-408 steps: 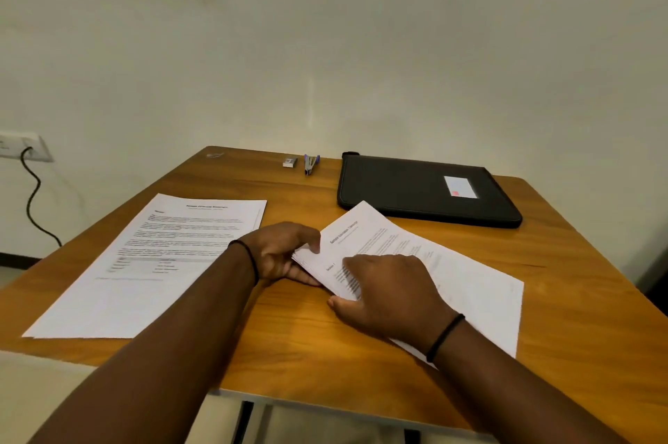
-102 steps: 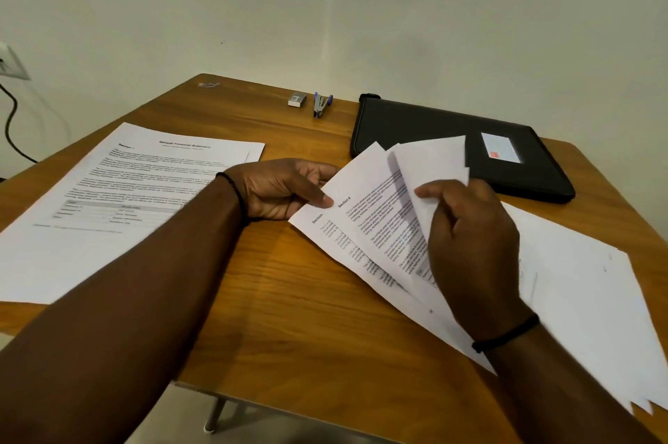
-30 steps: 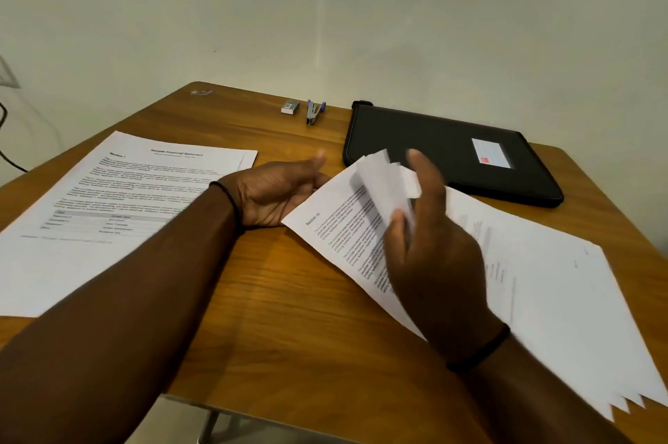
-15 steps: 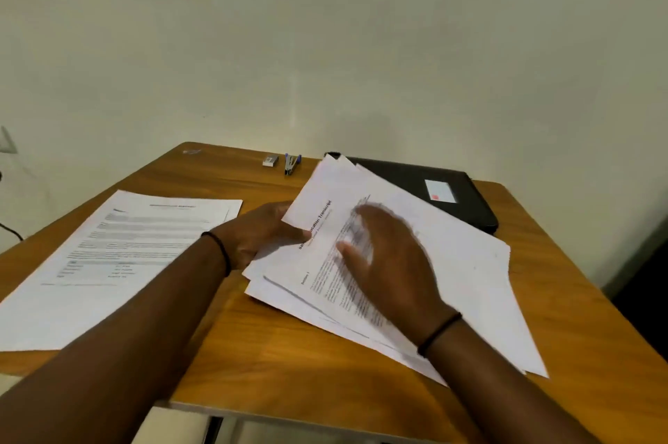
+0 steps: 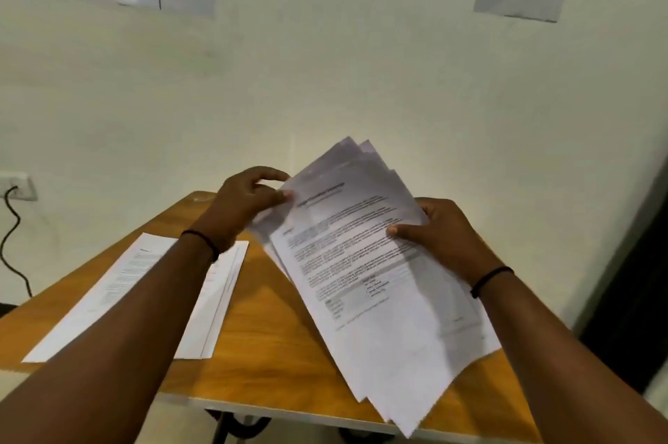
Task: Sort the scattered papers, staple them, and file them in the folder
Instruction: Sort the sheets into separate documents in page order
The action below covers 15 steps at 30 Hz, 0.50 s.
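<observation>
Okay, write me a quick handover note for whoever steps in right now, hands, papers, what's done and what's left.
Left hand: pinching the top left corner of the lifted stack.
Right hand: gripping the stack's right edge.
The stack is fanned and uneven, raised above the table.
A second paper pile lies flat on the left.
Stapler and folder are out of sight, hidden behind the stack.
Done: papers split into two sets.
Left: square up, staple, file.

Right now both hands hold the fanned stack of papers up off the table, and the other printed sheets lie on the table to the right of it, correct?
Not quite. In the head view the other printed sheets lie to the left of the stack, under the left forearm. Left hand and right hand do hold it up.
</observation>
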### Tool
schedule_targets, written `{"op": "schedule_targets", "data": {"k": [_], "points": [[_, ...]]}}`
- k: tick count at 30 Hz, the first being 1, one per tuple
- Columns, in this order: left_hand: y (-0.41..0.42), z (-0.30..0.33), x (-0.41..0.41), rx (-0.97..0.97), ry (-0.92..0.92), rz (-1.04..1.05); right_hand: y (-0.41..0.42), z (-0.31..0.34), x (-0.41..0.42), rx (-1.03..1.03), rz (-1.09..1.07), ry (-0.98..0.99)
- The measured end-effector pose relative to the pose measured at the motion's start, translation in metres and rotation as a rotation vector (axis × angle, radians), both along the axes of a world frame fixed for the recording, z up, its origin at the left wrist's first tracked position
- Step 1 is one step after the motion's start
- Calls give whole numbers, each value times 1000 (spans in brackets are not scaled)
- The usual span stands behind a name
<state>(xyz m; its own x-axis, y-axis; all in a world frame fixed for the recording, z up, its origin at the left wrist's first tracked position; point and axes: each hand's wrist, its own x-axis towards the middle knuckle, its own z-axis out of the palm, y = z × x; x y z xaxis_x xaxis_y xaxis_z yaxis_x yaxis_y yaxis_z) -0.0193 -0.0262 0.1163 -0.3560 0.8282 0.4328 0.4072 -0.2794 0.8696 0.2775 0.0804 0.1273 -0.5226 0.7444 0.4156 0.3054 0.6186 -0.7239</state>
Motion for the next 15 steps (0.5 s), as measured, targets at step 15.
{"op": "schedule_targets", "data": {"k": [15], "points": [[7, 14, 70, 163, -332, -269, -31, -2, 7, -167, 11, 761]]}}
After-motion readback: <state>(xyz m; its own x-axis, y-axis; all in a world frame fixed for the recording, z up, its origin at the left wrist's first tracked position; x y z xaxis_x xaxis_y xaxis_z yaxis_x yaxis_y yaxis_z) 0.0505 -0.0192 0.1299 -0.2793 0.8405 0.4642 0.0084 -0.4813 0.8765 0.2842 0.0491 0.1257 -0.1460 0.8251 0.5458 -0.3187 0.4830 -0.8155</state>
